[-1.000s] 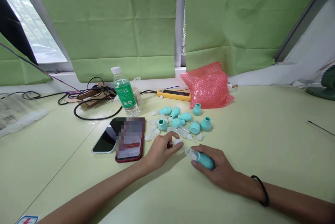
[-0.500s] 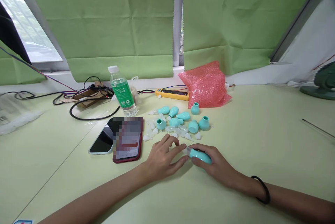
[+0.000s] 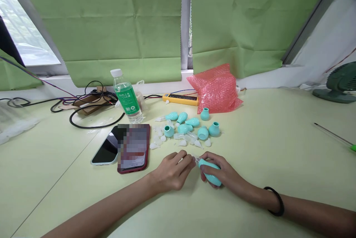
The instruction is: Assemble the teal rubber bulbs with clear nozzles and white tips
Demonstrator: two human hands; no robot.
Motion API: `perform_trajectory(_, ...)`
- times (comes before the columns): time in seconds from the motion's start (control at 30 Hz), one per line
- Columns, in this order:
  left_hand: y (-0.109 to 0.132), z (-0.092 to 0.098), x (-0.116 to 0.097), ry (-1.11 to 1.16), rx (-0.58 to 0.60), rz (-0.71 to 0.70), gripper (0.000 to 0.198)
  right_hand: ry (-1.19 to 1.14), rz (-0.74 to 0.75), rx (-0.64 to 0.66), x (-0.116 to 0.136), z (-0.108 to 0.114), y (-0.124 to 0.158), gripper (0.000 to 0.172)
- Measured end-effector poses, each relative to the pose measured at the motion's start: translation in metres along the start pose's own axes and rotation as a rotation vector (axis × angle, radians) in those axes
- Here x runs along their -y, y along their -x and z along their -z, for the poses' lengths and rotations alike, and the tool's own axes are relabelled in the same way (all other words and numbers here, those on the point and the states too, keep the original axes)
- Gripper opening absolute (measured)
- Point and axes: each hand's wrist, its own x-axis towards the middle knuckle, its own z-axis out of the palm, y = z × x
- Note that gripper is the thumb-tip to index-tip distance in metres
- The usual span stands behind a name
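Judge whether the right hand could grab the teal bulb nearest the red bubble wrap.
Probably not yet: the right hand is closed around another teal bulb. Once free, its path to the bulb by the wrap looks open over the nearer bulbs.

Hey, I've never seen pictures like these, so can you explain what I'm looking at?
Sure. There's no machine here, just a person's bare hands. Every picture comes from one camera worn on their head, looking forward and down.

The right hand holds a teal bulb. The left hand has its fingers bunched at the bulb's clear nozzle; exactly what they grip is hidden.

Beyond them on the table lie more teal bulbs and small whitish pieces, with two phones, a bottle and pink bubble wrap around them.
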Motion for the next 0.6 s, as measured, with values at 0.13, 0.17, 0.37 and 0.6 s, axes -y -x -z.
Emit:
perform_trajectory(0.13,0.003,-0.004,0.003,0.096,0.012,0.101,0.007,0.018,0.059,-0.002,-0.002,-0.001,0.002,0.014)
perform_trajectory(0.17,0.003,-0.005,0.004,0.123,0.024,0.130,0.008,0.028,0.066,0.000,-0.003,-0.001,0.002,0.013)
perform_trajectory(0.37,-0.002,0.001,0.007,0.132,0.130,0.163,0.014,0.081,0.065,0.023,-0.004,0.001,0.003,0.011)
perform_trajectory(0.6,-0.012,0.017,0.009,0.033,0.256,-0.110,0.018,0.047,-0.015,0.027,-0.003,0.002,0.000,0.015)
